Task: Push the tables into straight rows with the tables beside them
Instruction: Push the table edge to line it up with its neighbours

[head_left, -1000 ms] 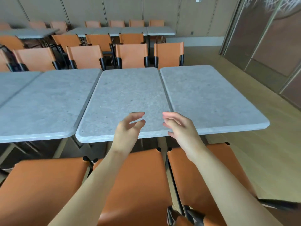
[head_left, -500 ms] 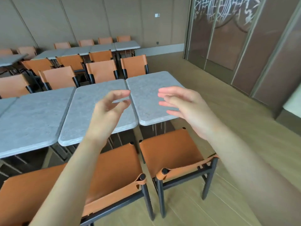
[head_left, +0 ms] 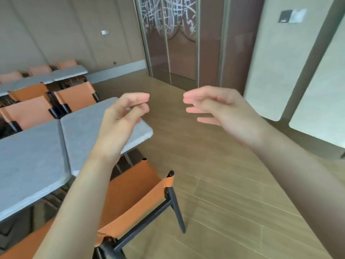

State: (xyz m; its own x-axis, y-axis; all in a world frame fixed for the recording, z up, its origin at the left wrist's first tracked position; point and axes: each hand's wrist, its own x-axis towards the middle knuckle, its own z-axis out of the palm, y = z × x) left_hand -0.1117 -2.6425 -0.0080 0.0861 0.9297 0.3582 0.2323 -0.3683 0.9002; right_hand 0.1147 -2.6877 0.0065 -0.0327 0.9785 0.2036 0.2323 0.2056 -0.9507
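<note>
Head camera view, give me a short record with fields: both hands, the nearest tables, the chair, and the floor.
left hand: raised in the air over the end table, fingers loosely curled, holding nothing
right hand: raised over the floor, fingers relaxed, holding nothing
end table: grey stone-look top, last in its row, side edge against the neighbouring table
neighbouring table: same grey top, to the left
nearest chair: orange seat and back, black frame, tucked at the end table
floor: wood planks

Head-worn camera looks forward and down, close over raised forearms.
</note>
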